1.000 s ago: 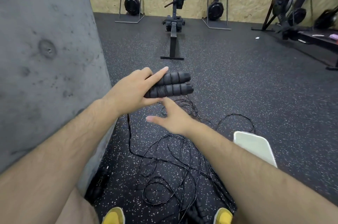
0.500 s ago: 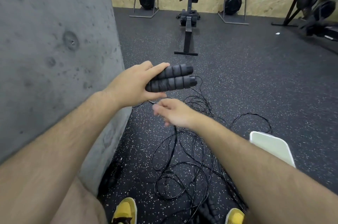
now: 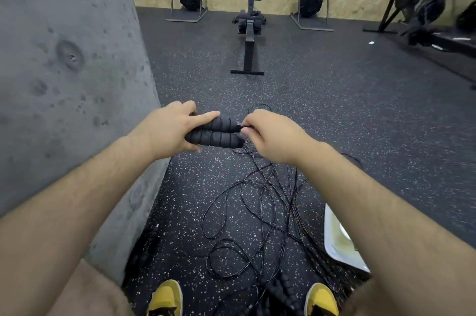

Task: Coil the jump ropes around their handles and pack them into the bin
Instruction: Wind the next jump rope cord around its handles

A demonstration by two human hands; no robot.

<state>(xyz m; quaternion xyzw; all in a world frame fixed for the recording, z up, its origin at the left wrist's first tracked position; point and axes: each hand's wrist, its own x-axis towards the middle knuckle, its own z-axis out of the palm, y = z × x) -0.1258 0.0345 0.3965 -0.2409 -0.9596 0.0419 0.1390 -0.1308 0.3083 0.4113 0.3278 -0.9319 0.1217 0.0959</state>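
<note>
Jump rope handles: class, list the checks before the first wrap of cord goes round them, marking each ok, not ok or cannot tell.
1. Both foam handles lie side by side in the left hand: ok.
2. The right hand pinches the cord at a handle tip: ok.
3. The loose cords on the floor lie untangled: not ok, loops cross.
4. The bin sits near the right forearm: ok.
5. Which floor loops belong to this rope: cannot tell.
</note>
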